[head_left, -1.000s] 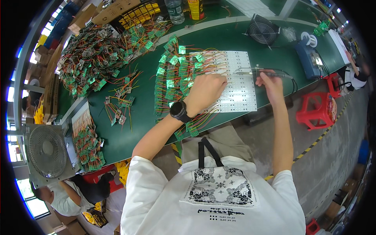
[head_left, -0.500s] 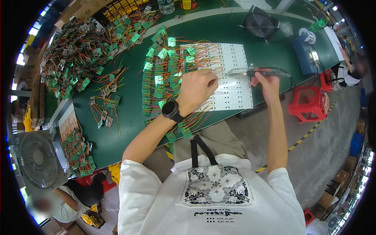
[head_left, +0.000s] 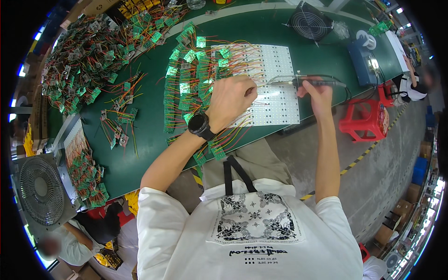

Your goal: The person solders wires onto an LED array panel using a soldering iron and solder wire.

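A white board dotted with rows of small spots point(head_left: 283, 112) lies on the green table in front of me. My left hand point(head_left: 231, 97) rests over its left part, thumb and fingers pinched together; whatever is between the fingertips is hidden. In my right hand point(head_left: 320, 98) is a soldering iron point(head_left: 315, 83) with a thin curved feed tube, held level above the board's right edge. Its tip points left, close to my left fingers. Red and yellow wires point(head_left: 245, 56) run across the board from rows of small green circuit boards point(head_left: 169, 100) at its left.
A large heap of wired circuit boards point(head_left: 77, 70) fills the far left. At the back right stand a black fan point(head_left: 308, 25), a blue box point(head_left: 359, 65) and a wire spool point(head_left: 370, 43). A red stool point(head_left: 366, 122) is beyond the table edge. People sit left and right.
The whole view has shifted slightly, so the table's things sit a little higher and further left. Both hands stay nearly in place over the board, the right still gripping the soldering iron.
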A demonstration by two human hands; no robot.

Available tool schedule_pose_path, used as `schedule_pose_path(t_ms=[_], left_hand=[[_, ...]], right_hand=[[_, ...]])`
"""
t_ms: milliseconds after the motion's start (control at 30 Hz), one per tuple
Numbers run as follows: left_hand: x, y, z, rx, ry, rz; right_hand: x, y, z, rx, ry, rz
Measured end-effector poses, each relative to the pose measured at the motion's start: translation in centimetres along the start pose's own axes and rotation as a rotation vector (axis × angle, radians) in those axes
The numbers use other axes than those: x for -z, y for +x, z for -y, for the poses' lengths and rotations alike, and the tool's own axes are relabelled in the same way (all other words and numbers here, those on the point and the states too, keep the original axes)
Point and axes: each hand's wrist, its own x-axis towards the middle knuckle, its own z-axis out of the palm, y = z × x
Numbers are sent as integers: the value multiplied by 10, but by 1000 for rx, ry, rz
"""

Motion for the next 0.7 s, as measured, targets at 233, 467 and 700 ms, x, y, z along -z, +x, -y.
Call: schedule_pose_path(t_ms=[233,467,700], left_hand=[[2,0,0,2,-5,9],[1,0,0,6,-25,3],[2,-1,0,4,-11,1]], right_hand=[[0,0,0,-3,-9,20],[0,-1,2,-16,-44,2],[-3,-2,4,-14,-31,6]])
